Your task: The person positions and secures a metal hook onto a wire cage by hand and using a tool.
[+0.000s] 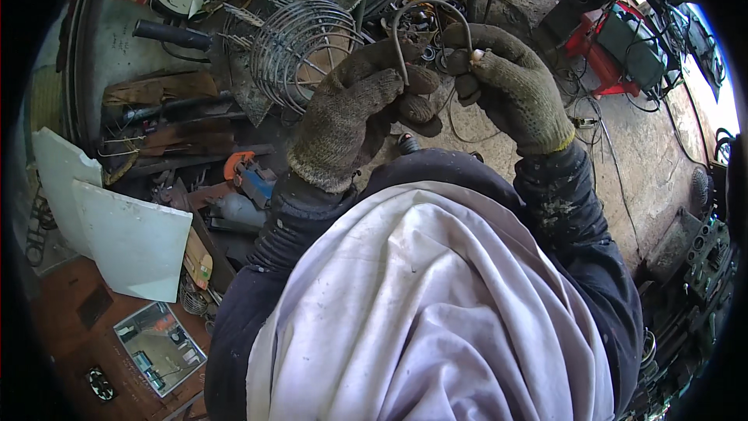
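Note:
A thin metal rod point(431, 1) bent into an arch is held up between both hands, its curve away from me. My left hand point(348, 115), in a dirty knitted work glove, is closed on the arch's left end. Closed round the right end is my right hand point(520, 90), in a matching glove with a yellow cuff edge. The rod's tips are partly hidden by the fingers. Just beyond my left hand, a round cage of metal wire rings point(300, 39) rests on a metal surface.
To the right stands a red and dark machine point(615, 47) with cables trailing over the floor. White panels point(136, 238), a framed mirror point(161, 347) and an orange and blue tool point(248, 175) lie at left. Metal parts point(705, 253) crowd the lower right.

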### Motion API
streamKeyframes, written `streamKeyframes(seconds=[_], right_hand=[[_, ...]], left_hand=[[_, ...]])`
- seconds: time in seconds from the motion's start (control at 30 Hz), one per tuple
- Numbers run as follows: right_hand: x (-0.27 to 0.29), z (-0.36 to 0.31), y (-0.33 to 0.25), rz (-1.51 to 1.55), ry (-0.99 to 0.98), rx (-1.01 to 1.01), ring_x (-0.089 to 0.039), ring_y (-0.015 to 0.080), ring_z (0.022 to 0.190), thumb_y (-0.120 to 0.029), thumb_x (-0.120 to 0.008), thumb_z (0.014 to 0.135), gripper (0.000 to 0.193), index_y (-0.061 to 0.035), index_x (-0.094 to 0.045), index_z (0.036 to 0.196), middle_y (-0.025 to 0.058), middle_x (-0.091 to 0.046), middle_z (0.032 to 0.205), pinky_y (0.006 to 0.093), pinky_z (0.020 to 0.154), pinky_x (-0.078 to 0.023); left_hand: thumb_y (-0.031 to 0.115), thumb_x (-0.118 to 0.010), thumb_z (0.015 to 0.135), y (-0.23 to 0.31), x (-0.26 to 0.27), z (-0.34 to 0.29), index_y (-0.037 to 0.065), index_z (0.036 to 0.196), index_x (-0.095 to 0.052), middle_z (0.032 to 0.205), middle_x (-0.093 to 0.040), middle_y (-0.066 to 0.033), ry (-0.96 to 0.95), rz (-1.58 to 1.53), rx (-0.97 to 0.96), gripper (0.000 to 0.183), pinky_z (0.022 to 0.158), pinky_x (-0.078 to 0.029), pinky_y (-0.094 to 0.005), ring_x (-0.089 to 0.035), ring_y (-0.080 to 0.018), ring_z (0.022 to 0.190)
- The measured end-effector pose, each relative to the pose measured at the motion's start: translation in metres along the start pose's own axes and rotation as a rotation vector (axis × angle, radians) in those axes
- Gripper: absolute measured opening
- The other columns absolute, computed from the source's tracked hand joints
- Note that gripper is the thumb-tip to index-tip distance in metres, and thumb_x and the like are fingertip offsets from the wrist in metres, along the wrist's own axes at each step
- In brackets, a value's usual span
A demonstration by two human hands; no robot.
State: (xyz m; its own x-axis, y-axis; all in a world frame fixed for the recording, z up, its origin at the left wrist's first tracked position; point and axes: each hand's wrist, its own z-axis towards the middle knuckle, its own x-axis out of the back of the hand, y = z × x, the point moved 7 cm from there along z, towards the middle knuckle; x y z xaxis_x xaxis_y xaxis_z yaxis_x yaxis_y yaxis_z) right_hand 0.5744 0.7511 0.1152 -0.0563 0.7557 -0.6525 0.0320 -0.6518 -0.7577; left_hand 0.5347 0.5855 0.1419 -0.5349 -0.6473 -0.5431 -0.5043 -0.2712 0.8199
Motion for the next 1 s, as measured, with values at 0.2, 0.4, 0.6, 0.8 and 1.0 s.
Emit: streamKeyframes(seconds=[0.2, 0.4, 0.6, 0.8, 1.0], right_hand=[[0.002, 0.0, 0.0, -0.035, 0.031, -0.025, -0.066, 0.0151, 0.086, -0.012, -0.06, 0.096, 0.036, 0.0036, -0.057, 0.129, 0.0122, -0.069, 0.105, 0.0266, 0.077, -0.055], [0.002, 0.008, 0.014, -0.109, 0.046, -0.059, -0.066, 0.0142, 0.086, -0.012, -0.06, 0.096, 0.034, 0.0022, -0.059, 0.127, 0.0106, -0.069, 0.105, 0.0261, 0.078, -0.055], [0.004, 0.033, 0.06, -0.241, -0.007, -0.189, -0.065, 0.0136, 0.091, -0.013, -0.06, 0.097, 0.032, 0.0026, -0.06, 0.124, 0.0085, -0.068, 0.105, 0.0274, 0.082, -0.055], [-0.005, 0.076, 0.129, -0.46, -0.078, -0.306, -0.066, 0.0136, 0.091, -0.016, -0.06, 0.097, 0.033, 0.0048, -0.061, 0.123, 0.009, -0.069, 0.103, 0.0268, 0.082, -0.054], [-0.017, 0.101, 0.154, -0.599, 0.026, -0.25, -0.067, 0.0123, 0.08, -0.021, -0.062, 0.097, 0.031, 0.0034, -0.066, 0.115, 0.008, -0.071, 0.094, 0.0254, 0.072, -0.055]], left_hand=[[0.01, -0.058, 0.092, 0.0, 0.0, -0.002, -0.003, 0.136, -0.049, 0.109, -0.067, -0.0155, 0.009, 0.013, 0.021, 0.046, 0.08, -0.059, -0.0439, -0.066, -0.0238, 0.089], [0.009, -0.057, 0.095, -0.004, 0.009, -0.006, -0.003, 0.131, -0.054, 0.106, -0.068, -0.0137, 0.099, 0.066, -0.046, 0.038, 0.077, -0.058, -0.0401, -0.067, -0.022, 0.089], [0.013, -0.057, 0.098, -0.039, 0.057, -0.025, 0.001, 0.121, -0.061, 0.099, -0.069, -0.0102, 0.343, 0.194, -0.168, 0.026, 0.07, -0.06, -0.0365, -0.068, -0.0182, 0.078], [0.017, -0.057, 0.099, -0.069, 0.122, -0.051, 0.0, 0.118, -0.062, 0.1, -0.069, -0.01, 0.706, 0.136, -0.204, 0.026, 0.071, -0.06, -0.0346, -0.069, -0.0182, 0.08], [0.014, -0.058, 0.098, -0.066, 0.149, -0.051, 0.0, 0.116, -0.063, 0.095, -0.069, -0.0087, 0.889, 0.176, -0.274, 0.024, 0.065, -0.06, -0.0291, -0.069, -0.0165, 0.073]])
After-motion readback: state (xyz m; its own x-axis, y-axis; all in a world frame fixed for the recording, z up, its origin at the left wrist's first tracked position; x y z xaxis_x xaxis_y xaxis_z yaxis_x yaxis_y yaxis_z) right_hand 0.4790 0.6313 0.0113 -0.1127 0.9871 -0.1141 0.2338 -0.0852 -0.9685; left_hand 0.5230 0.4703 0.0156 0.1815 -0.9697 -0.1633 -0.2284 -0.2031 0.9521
